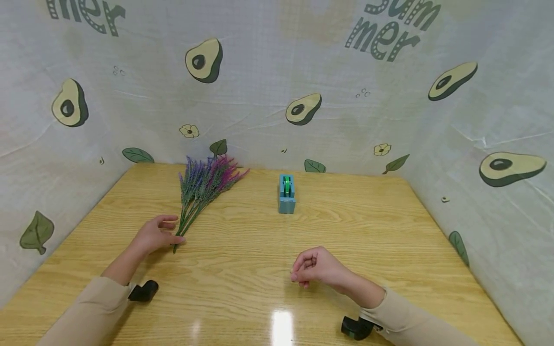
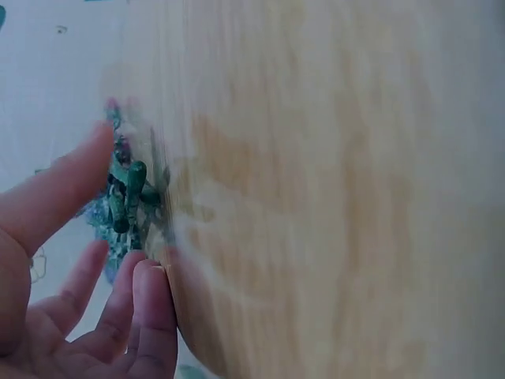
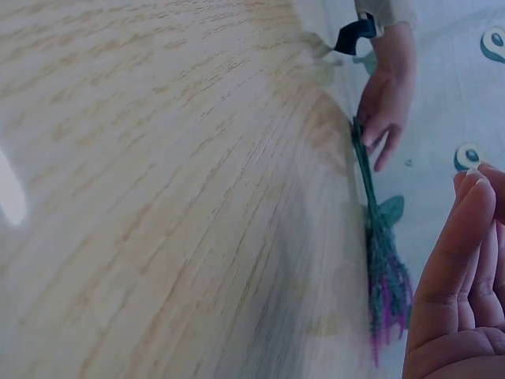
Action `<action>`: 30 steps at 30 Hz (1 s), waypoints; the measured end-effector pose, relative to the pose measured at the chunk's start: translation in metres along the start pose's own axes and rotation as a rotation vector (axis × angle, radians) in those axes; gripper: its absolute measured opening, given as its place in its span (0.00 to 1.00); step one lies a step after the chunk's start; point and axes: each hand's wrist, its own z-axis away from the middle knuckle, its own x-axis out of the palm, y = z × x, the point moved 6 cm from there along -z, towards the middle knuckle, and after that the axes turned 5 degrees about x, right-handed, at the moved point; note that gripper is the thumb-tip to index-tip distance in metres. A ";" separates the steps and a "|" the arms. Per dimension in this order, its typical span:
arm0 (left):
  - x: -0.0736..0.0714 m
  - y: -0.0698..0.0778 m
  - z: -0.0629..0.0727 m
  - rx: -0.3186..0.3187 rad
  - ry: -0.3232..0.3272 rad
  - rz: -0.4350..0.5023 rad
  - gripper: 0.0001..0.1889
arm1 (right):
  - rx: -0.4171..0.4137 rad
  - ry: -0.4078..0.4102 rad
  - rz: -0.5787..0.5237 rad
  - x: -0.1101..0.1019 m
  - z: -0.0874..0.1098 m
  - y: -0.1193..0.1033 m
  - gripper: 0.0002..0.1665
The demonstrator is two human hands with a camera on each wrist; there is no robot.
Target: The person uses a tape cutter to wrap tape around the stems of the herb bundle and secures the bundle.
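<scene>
A bunch of artificial lavender with purple and pink tips lies on the left of the table, stems toward me. My left hand is at the stem ends, its thumb on one side and its fingers on the other. In the left wrist view, the green stem ends show in the gap between the parted thumb and fingers of that hand. My right hand hovers over the table's front middle, fingers loosely curled with nothing visible in them. Its thumb and fingertips come together in the right wrist view.
A blue tape dispenser with a green roll stands toward the back middle of the wooden table. Pale cloth printed with avocados hangs behind and at both sides. Each wrist carries a black camera.
</scene>
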 end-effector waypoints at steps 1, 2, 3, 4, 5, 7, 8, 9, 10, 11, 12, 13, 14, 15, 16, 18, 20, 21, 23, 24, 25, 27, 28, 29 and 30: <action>0.001 0.000 0.000 0.006 -0.010 0.002 0.44 | -0.001 0.000 0.002 0.000 0.000 0.000 0.12; 0.002 0.000 0.001 0.007 -0.016 0.001 0.43 | -0.002 0.000 0.004 0.000 0.000 0.000 0.12; 0.002 0.000 0.001 0.004 -0.018 -0.002 0.43 | -0.003 -0.001 0.003 0.001 0.000 0.000 0.12; 0.002 -0.001 0.000 -0.001 -0.019 -0.012 0.42 | -0.003 -0.001 0.004 0.001 0.000 0.000 0.12; 0.002 -0.002 0.000 -0.009 -0.017 -0.023 0.42 | -0.002 -0.001 0.003 0.001 0.000 -0.001 0.12; 0.002 -0.003 -0.001 -0.033 -0.007 -0.045 0.40 | -0.001 0.000 0.000 0.001 0.000 -0.001 0.12; 0.002 -0.003 -0.001 -0.042 -0.003 -0.062 0.39 | -0.001 0.001 -0.001 0.001 0.000 -0.001 0.12; 0.002 -0.004 0.000 -0.048 -0.002 -0.076 0.38 | 0.000 0.001 -0.004 0.002 0.000 -0.001 0.13; 0.002 -0.004 0.000 -0.051 0.001 -0.089 0.37 | 0.000 0.001 -0.004 0.002 0.000 -0.001 0.13; 0.002 -0.004 0.000 -0.054 0.005 -0.095 0.36 | 0.001 0.002 -0.005 0.002 0.000 -0.001 0.12; 0.002 -0.004 0.001 -0.055 0.008 -0.100 0.34 | 0.001 0.002 -0.005 0.002 0.000 -0.001 0.12; 0.001 -0.004 0.001 -0.054 0.011 -0.105 0.34 | 0.002 0.003 -0.004 0.002 0.000 -0.001 0.12; 0.001 -0.004 0.001 -0.052 0.014 -0.110 0.33 | 0.002 0.003 -0.003 0.002 0.000 -0.001 0.12; 0.001 -0.004 0.001 -0.048 0.016 -0.115 0.32 | 0.003 0.004 -0.001 0.002 0.000 0.000 0.12; 0.001 -0.004 0.001 -0.046 0.018 -0.121 0.31 | 0.003 0.003 0.000 0.002 -0.001 0.000 0.12; 0.001 -0.004 0.001 -0.035 0.014 -0.129 0.30 | 0.003 0.003 0.002 0.002 -0.001 0.000 0.12; 0.001 -0.003 0.000 -0.022 0.006 -0.136 0.29 | 0.002 0.000 0.002 0.002 -0.001 0.000 0.12; 0.001 -0.003 0.000 -0.017 -0.001 -0.125 0.29 | 0.002 -0.002 0.001 0.002 -0.001 0.000 0.12; 0.002 -0.003 -0.001 -0.019 -0.018 -0.034 0.29 | 0.002 -0.005 -0.003 0.002 -0.001 0.000 0.12; 0.002 -0.003 -0.001 -0.019 -0.028 0.020 0.29 | 0.004 -0.007 -0.008 0.002 -0.001 0.000 0.12; 0.002 -0.003 -0.001 -0.024 -0.034 0.081 0.30 | 0.005 -0.008 -0.011 0.002 -0.001 0.000 0.12; 0.002 -0.004 -0.001 -0.037 -0.050 0.223 0.31 | 0.006 -0.008 -0.016 0.002 -0.001 0.000 0.12; 0.002 -0.005 -0.001 -0.043 -0.056 0.287 0.31 | 0.007 -0.007 -0.018 0.002 -0.001 0.000 0.12; 0.001 -0.006 -0.001 -0.040 -0.059 0.317 0.32 | 0.008 -0.006 -0.020 0.002 -0.001 0.000 0.12; 0.000 -0.007 0.000 -0.040 -0.064 0.358 0.32 | 0.007 -0.005 -0.020 0.002 -0.001 0.000 0.12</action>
